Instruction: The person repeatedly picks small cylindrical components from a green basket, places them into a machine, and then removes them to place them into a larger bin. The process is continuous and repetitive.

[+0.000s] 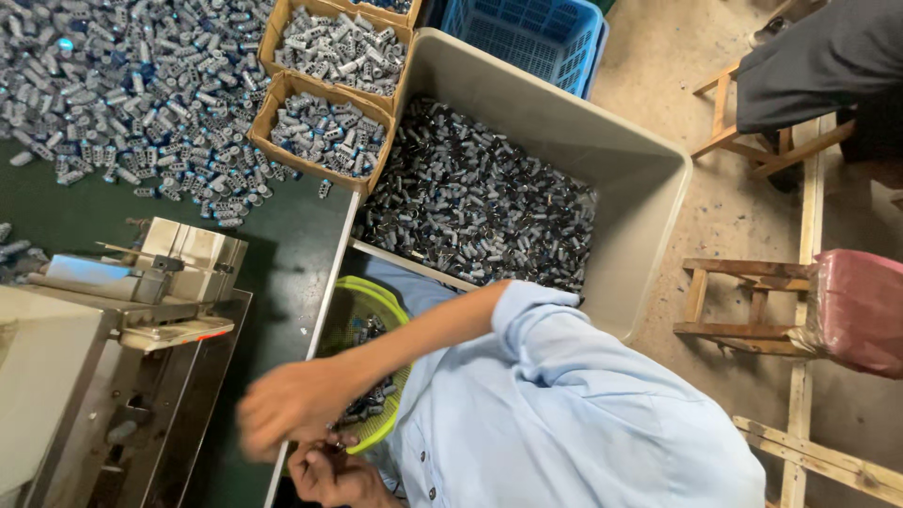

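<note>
My right hand (293, 406) is blurred by motion. It hovers over the near rim of a yellow-green mesh basket (374, 293) that holds small dark cylindrical parts (369, 406), at the edge of the green table (292, 245). Its fingers look curled, but I cannot tell whether they hold anything. My left hand (331, 478) is just below it at the bottom edge, with its fingers closed around a few small dark parts. My light blue sleeve (536, 325) runs back toward my body.
A large grey bin (658, 216) of dark cylinders stands beside the table. Two cardboard boxes (329, 132) and a loose heap (132, 85) of silver-blue parts lie on the table. There is a metal machine (113, 329) at left, a blue crate (536, 33) behind, and wooden stools (743, 301) and a seated person (818, 61) at right.
</note>
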